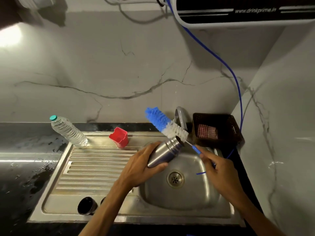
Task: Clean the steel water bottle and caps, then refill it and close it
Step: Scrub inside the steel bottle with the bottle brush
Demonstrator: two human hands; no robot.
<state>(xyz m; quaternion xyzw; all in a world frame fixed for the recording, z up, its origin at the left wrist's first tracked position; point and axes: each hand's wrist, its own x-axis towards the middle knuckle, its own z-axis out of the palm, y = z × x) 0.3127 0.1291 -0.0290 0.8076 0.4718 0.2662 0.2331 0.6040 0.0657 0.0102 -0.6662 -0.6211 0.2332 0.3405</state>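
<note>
My left hand (144, 165) grips the steel water bottle (164, 153) round its lower body and holds it tilted over the sink basin (185, 198), open mouth pointing up and right. My right hand (215, 165) pinches the thin blue handle of a bottle brush (166, 123). Its blue and white bristles stick out above and to the left of the bottle's mouth, outside the bottle. A dark cap (87, 206) lies on the sink's front ledge, and a second one beside it is mostly hidden behind my left forearm.
A clear plastic water bottle (69, 132) and a red cup (120, 137) stand at the back of the ribbed drainboard (95, 167). The tap (182, 119) rises behind the basin. A dark basket (216, 130) with a checked cloth sits at the right. A water purifier (238, 12) hangs above.
</note>
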